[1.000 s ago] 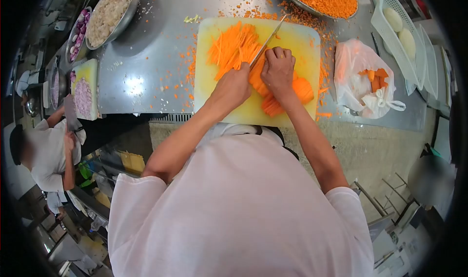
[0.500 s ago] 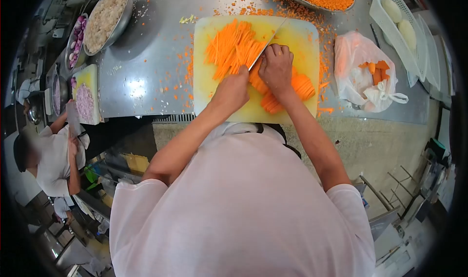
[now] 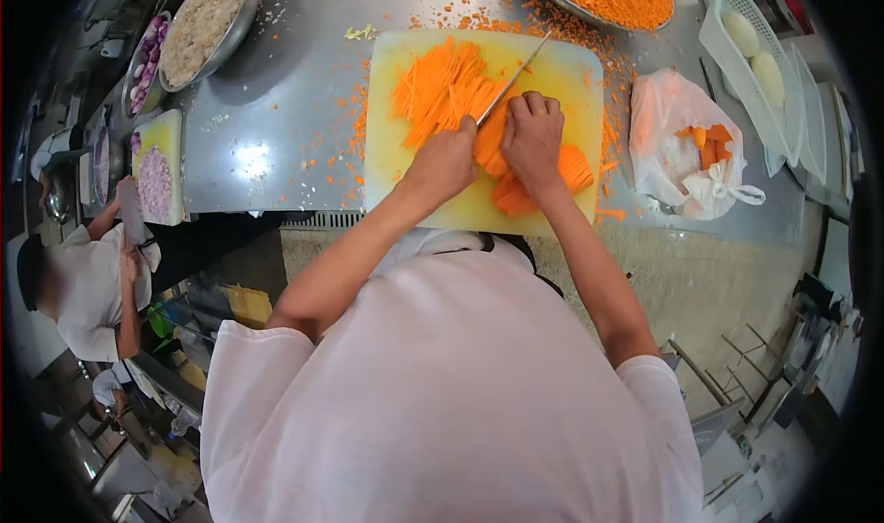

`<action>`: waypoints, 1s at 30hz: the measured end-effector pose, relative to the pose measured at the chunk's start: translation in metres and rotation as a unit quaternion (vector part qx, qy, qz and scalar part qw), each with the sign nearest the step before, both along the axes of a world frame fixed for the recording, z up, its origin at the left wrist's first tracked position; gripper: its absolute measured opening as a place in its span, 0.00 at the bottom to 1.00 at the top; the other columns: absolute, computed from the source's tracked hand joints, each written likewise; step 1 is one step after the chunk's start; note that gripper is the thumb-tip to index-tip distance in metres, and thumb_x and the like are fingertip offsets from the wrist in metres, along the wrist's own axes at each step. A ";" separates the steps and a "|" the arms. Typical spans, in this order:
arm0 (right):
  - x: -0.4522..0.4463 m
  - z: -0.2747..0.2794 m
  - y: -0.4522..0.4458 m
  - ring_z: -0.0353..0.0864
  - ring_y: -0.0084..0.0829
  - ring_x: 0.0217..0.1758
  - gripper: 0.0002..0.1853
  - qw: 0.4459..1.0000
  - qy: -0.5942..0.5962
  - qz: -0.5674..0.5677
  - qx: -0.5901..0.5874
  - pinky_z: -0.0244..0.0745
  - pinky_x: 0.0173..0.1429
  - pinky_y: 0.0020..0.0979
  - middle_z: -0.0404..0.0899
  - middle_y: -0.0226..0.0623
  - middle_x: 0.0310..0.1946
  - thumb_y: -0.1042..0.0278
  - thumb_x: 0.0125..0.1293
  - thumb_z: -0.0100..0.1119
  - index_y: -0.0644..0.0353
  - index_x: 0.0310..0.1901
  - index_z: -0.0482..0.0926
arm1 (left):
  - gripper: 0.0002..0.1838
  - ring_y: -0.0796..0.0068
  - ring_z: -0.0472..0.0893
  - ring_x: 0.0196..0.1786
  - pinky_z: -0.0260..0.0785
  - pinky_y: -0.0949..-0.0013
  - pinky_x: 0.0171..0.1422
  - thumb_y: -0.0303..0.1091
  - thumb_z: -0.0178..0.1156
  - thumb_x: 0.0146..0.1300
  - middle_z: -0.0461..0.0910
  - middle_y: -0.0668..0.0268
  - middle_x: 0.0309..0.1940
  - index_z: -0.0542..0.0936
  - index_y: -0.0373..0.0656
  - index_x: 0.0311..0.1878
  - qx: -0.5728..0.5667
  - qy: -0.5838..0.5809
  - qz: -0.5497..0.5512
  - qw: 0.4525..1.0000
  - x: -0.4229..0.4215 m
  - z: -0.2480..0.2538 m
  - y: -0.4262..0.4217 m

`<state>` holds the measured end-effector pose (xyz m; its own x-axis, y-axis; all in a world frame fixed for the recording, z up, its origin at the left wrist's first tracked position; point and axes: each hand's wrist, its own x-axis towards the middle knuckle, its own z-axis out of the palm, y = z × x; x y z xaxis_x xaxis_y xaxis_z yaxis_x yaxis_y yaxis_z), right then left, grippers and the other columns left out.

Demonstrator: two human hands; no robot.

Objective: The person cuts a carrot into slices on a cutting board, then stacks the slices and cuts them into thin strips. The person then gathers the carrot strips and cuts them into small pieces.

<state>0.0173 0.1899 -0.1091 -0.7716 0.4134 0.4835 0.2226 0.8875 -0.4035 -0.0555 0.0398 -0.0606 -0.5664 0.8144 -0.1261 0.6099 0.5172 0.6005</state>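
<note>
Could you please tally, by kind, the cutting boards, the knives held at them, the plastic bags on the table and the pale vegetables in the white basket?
Cutting boards: 2
Knives: 2 (one in the person's left hand, one held by a co-worker)
Plastic bags: 1
Pale vegetables: 2
Total: 7

Thin orange strips [image 3: 444,83] lie heaped left of the slanted knife [image 3: 513,79], overlapping slices [image 3: 575,168] to its right.
</note>
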 end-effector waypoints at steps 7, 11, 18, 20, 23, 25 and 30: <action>-0.005 -0.002 -0.001 0.70 0.43 0.43 0.08 0.999 -0.036 -0.002 0.004 0.66 0.44 0.43 0.72 0.39 0.38 0.73 0.54 0.57 0.58 0.37 0.76 | 0.06 0.39 0.77 0.28 0.68 0.46 0.34 0.18 0.51 0.56 0.75 0.40 0.22 0.67 0.30 0.37 -0.017 -0.005 -0.010 1.000 0.004 0.015 0.000; -0.005 -0.001 -0.001 0.70 0.43 0.42 0.08 0.999 -0.041 0.001 0.012 0.66 0.45 0.42 0.72 0.40 0.38 0.73 0.54 0.57 0.58 0.38 0.75 | 0.06 0.39 0.77 0.28 0.68 0.46 0.33 0.18 0.51 0.57 0.74 0.39 0.22 0.67 0.30 0.37 0.001 0.008 -0.007 1.000 0.001 0.019 0.009; -0.006 -0.006 0.001 0.70 0.43 0.42 0.08 0.999 -0.031 -0.010 0.004 0.65 0.45 0.42 0.72 0.40 0.37 0.73 0.54 0.56 0.60 0.37 0.74 | 0.05 0.37 0.77 0.29 0.68 0.45 0.33 0.19 0.50 0.58 0.74 0.37 0.22 0.68 0.29 0.37 -0.037 0.004 -0.019 0.999 -0.001 0.018 0.013; -0.005 -0.004 -0.002 0.70 0.43 0.42 0.08 0.999 -0.040 -0.009 0.012 0.65 0.45 0.42 0.72 0.41 0.37 0.72 0.54 0.57 0.60 0.37 0.73 | 0.05 0.37 0.77 0.28 0.68 0.45 0.33 0.19 0.50 0.58 0.74 0.37 0.22 0.67 0.29 0.37 -0.030 0.017 -0.020 0.999 0.002 0.032 0.010; -0.005 -0.006 -0.002 0.70 0.43 0.43 0.09 0.999 -0.038 -0.020 0.017 0.65 0.45 0.42 0.71 0.41 0.38 0.72 0.54 0.57 0.60 0.37 0.73 | 0.05 0.36 0.77 0.28 0.68 0.44 0.33 0.19 0.50 0.57 0.74 0.37 0.22 0.67 0.29 0.36 -0.058 -0.042 -0.030 0.997 0.003 0.044 0.002; -0.004 -0.009 -0.003 0.70 0.43 0.43 0.09 0.999 -0.041 -0.023 0.006 0.65 0.45 0.42 0.71 0.41 0.38 0.73 0.53 0.57 0.60 0.37 0.73 | 0.05 0.36 0.77 0.28 0.68 0.43 0.35 0.19 0.50 0.57 0.75 0.36 0.22 0.67 0.29 0.36 -0.055 -0.015 -0.012 0.998 0.008 0.011 0.005; -0.003 -0.006 0.004 0.70 0.44 0.44 0.08 1.000 0.024 0.007 -0.016 0.66 0.46 0.42 0.72 0.40 0.38 0.74 0.54 0.57 0.59 0.37 0.73 | 0.05 0.35 0.77 0.29 0.68 0.42 0.35 0.19 0.50 0.57 0.75 0.36 0.23 0.67 0.28 0.36 -0.005 -0.012 -0.008 1.000 0.002 0.006 0.018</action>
<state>0.0139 0.1942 -0.1149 -0.7538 0.4178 0.5071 0.1891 0.8771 -0.4415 -0.0536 0.0578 -0.0544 -0.5503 0.8218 -0.1477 0.6039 0.5139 0.6092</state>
